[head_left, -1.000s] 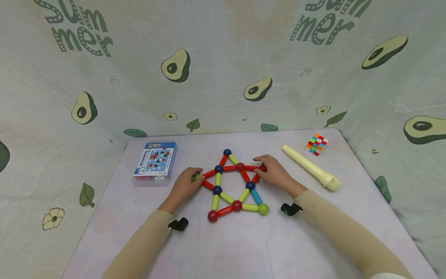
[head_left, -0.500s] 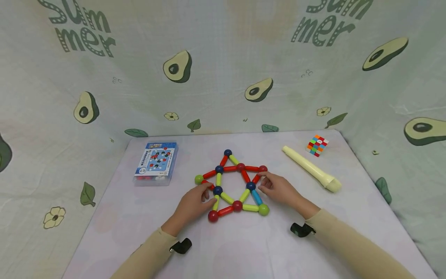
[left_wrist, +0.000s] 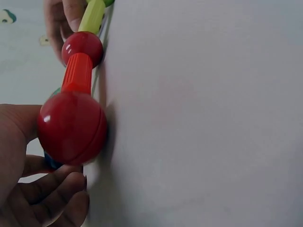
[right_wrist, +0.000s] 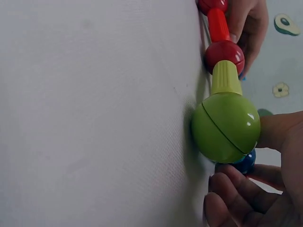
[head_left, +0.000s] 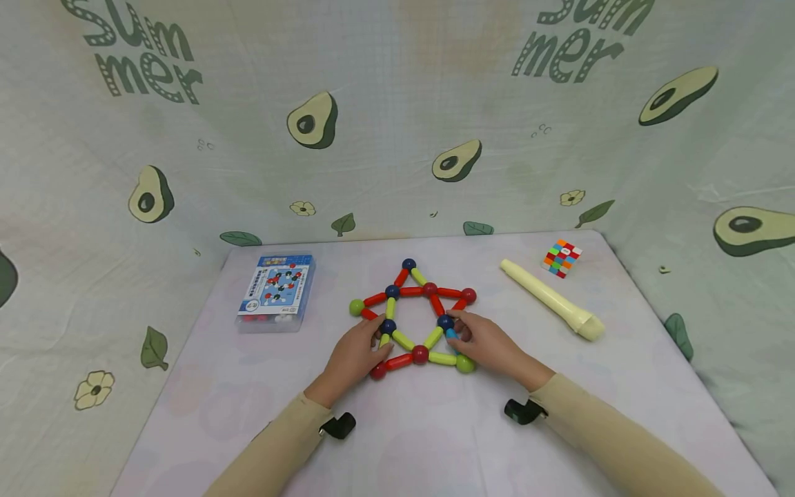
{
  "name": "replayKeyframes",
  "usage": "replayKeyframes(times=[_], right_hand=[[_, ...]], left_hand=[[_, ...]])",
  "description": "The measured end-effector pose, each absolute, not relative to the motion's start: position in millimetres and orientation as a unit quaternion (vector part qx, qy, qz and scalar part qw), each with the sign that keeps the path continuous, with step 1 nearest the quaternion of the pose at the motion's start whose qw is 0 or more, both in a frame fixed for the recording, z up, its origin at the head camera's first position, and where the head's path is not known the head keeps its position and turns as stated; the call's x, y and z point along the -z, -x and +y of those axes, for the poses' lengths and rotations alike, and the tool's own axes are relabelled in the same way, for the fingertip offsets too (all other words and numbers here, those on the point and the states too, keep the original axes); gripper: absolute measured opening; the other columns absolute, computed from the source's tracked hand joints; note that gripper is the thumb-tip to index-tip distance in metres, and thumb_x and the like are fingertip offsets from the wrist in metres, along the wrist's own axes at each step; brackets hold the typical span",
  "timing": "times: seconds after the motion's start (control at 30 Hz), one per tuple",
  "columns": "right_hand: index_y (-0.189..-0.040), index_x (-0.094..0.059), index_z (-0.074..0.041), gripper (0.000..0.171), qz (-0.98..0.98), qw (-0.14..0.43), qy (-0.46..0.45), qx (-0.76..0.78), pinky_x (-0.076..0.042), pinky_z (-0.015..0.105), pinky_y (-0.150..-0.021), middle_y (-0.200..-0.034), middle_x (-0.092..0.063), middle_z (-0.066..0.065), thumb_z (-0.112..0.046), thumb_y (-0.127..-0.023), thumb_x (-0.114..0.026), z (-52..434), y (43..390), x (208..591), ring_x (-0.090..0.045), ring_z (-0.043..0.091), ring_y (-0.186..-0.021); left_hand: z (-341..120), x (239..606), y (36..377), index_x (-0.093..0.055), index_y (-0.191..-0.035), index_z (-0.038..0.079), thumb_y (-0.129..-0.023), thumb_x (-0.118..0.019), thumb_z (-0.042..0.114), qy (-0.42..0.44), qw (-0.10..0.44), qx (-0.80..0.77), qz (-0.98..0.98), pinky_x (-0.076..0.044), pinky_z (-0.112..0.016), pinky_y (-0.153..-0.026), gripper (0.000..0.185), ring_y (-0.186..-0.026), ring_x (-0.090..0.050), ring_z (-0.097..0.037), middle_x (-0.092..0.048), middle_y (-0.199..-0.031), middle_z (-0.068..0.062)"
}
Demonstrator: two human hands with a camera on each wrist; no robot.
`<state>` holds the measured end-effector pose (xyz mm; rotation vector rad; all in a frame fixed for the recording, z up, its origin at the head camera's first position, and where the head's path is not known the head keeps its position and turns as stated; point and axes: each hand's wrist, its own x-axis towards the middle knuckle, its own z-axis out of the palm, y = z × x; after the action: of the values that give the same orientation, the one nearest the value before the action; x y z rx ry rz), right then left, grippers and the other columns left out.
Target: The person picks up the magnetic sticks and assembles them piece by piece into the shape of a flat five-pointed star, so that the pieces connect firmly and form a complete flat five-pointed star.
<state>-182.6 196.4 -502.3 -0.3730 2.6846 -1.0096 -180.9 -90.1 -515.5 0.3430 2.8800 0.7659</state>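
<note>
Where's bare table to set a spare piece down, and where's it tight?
Free: the near strip of the table between both sleeves, and the patch between the plastic box and the rod-and-ball star. Tight: the star's lower edge, where the left hand and right hand grip it. The recorder and cube puzzle fill the far right.

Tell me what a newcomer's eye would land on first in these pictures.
First comes the star-shaped figure of coloured rods and balls, flat at the middle of the table. The left hand grips its lower left side by the red ball, and the right hand grips its lower right side by the green ball. Farther right lie a cream recorder and a colourful cube; a blue box sits left.
</note>
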Motion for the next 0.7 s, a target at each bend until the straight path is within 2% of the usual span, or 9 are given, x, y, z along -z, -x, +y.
replayKeyframes(times=[0.27, 0.7], right_hand=[[-0.149, -0.051, -0.014, 0.060, 0.924, 0.112, 0.114, 0.348, -0.054, 0.031, -0.077, -0.107, -0.065, 0.000, -0.024, -0.095, -0.073, 195.1, 192.0, 506.4, -0.059, 0.015, -0.092], [-0.147, -0.053, -0.010, 0.055, 0.925, 0.110, 0.121, 0.342, -0.053, 0.030, -0.075, -0.109, -0.066, 0.002, -0.023, -0.097, -0.072, 191.8, 194.5, 506.2, -0.059, 0.014, -0.089]], left_hand=[[-87.8, 516.8, 188.6, -0.052, -0.149, 0.008, -0.090, -0.077, 0.038, -0.112, 0.077, -0.273, 0.952, -0.046, -0.023, -0.063, 0.070, -0.080, -0.052, -0.013, -0.057, -0.099, 0.002], [-89.1, 517.2, 189.0, -0.050, -0.151, 0.012, -0.090, -0.078, 0.037, -0.108, 0.091, -0.285, 0.948, -0.044, -0.023, -0.061, 0.072, -0.080, -0.052, -0.013, -0.056, -0.097, 0.003]])
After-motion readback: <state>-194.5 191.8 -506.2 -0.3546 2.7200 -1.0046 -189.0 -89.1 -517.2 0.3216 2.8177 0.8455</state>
